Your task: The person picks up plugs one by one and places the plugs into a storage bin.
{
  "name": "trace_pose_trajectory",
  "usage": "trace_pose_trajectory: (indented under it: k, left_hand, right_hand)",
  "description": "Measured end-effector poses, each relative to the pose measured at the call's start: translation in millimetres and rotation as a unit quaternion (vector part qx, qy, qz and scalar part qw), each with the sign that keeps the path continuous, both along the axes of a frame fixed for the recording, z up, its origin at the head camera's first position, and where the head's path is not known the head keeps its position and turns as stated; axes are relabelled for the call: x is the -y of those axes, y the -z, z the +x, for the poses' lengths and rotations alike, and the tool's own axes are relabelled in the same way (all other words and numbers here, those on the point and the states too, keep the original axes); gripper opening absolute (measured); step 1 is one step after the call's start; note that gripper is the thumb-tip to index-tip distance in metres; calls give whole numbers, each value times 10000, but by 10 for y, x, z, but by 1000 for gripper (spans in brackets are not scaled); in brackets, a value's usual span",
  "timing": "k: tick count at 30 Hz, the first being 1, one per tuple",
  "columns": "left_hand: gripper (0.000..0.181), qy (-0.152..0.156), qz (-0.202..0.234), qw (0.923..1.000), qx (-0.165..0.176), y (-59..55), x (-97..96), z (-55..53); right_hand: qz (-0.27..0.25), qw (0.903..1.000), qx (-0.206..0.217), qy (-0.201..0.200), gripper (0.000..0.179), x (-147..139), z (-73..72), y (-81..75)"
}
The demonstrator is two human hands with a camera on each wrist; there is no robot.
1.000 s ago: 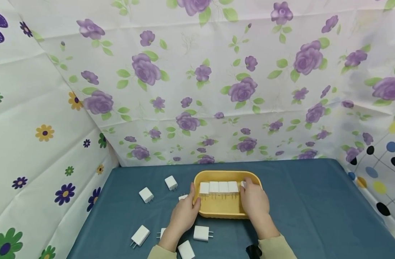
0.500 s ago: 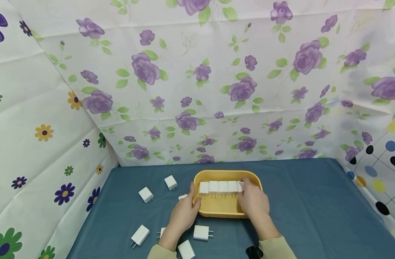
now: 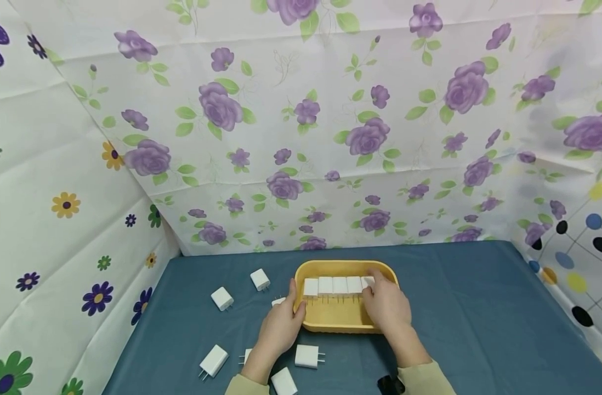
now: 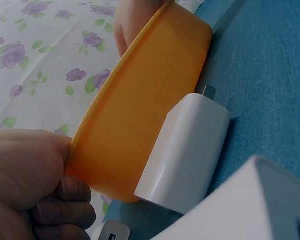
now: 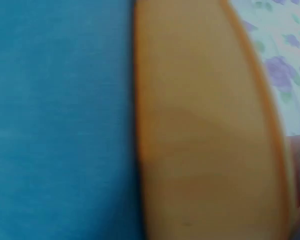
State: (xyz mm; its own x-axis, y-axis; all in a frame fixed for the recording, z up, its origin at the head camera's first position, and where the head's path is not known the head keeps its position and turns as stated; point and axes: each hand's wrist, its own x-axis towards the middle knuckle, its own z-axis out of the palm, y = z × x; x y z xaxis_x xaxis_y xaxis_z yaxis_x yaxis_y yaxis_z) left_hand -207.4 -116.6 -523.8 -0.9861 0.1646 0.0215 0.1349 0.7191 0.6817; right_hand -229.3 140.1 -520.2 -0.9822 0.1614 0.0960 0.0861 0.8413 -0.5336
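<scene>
In the head view a yellow plastic tray [image 3: 330, 328] holds a row of several white chargers [image 3: 340, 286], prongs toward the near side. My left hand [image 3: 281, 323] grips the tray's left rim, thumb inside; in the left wrist view the left hand [image 4: 35, 180] has its fingers curled at the rim. My right hand [image 3: 388, 304] reaches into the tray's right end. Its fingers hold the rightmost charger [image 3: 367, 282], in line with the row; the hand partly covers it. The right wrist view is blurred and shows mostly the tray's outer side [image 5: 205, 125].
Several loose white chargers lie on the blue-green cloth left of and before the tray, such as a charger [image 3: 223, 298] and another charger [image 3: 307, 356]. A black object [image 3: 391, 385] is by the right sleeve. Floral sheets [image 3: 281, 137] stand behind and beside the table.
The rightmost charger has moved left against the row, and more of it shows now past my right hand's fingers. My left hand and the tray have stayed in place.
</scene>
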Motion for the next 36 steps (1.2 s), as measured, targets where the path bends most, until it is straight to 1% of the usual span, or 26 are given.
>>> trace_pose_trajectory:
  k: [3,6,9,12,16,18,20,21,23,25,26,30,36]
  left_hand:
    - [69,2,13,10000,27,0,-8,4]
    - [69,0,31,10000,62,1,-14,3]
    - [69,10,16,10000,88,8,-20,2]
    - [69,30,27,10000,56,11,-26,-1]
    - [69,4,18,10000,16,4,-20,-1]
    - [69,1,5,10000,11,7,-11,1]
    - [69,7,-8,10000,26,14,-6,4]
    - [69,14,-3,10000,33,17,-5,5]
    - [69,18,1,10000,87,27,-3,4]
    - [69,5,11,9999,138,33,-4,2]
    - [69,-1,18,9999,155,36,-3,0]
    - [69,-14,22,9999,164,40,-1,-4]
    - [70,44,49,9999,153,14,-3,-12]
  right_hand:
    - [-523,9983,-163,-222,45,-61,51,-106]
    - [-1016,9923,-464,-535,42,-166,116,-205]
    - [-1267,9860,-810,-720,39,-299,186,-264]
    - [-1340,9822,-1129,-673,36,-439,244,-271]
    - [-1478,9764,-1496,-487,34,-586,298,-259]
    - [-1543,9750,-1554,-362,33,-638,304,-255]
    - [-1539,9789,-1320,-262,38,-684,298,-259]
    - [-1521,9820,-1098,-224,41,-701,296,-261]
    - [-1417,9882,-522,-245,50,-731,285,-252]
    - [-1287,9911,19,-346,59,-749,278,-250]
    - [-1249,9912,196,-402,62,-753,273,-246]
    - [-1190,9898,531,-576,65,-762,263,-233]
    - [-1468,9821,978,-666,65,-792,282,-192]
